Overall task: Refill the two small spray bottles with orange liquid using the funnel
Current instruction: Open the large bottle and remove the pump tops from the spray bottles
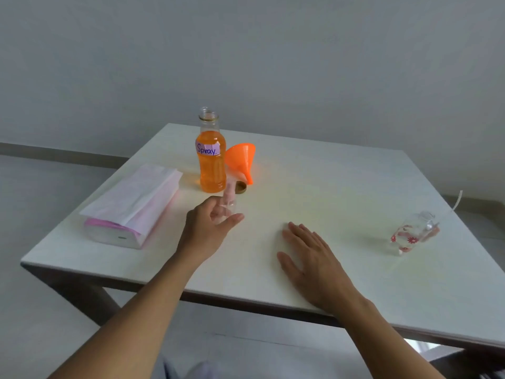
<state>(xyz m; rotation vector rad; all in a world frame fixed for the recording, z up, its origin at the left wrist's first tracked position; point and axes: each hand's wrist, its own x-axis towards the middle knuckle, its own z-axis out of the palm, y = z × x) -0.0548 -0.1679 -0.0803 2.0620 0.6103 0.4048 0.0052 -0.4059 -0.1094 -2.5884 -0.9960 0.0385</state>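
Observation:
My left hand (210,225) grips a small clear spray bottle (229,199) with a pink top, held upright just above the table in front of the big bottle. The tall uncapped bottle of orange liquid (211,160), labelled "Spray.", stands at the table's far middle. An orange funnel (241,160) lies on its side right beside it. My right hand (311,255) rests flat on the table with straight fingers. A second small clear spray bottle (412,233) with red flowers lies open near the right edge, its pink spray head and tube (448,212) beside it.
A gold cap (241,187) lies by the base of the big bottle. A pack of tissues (134,206) in pink and white wrap sits on the left of the white table (341,187). The table's near edge runs below my wrists.

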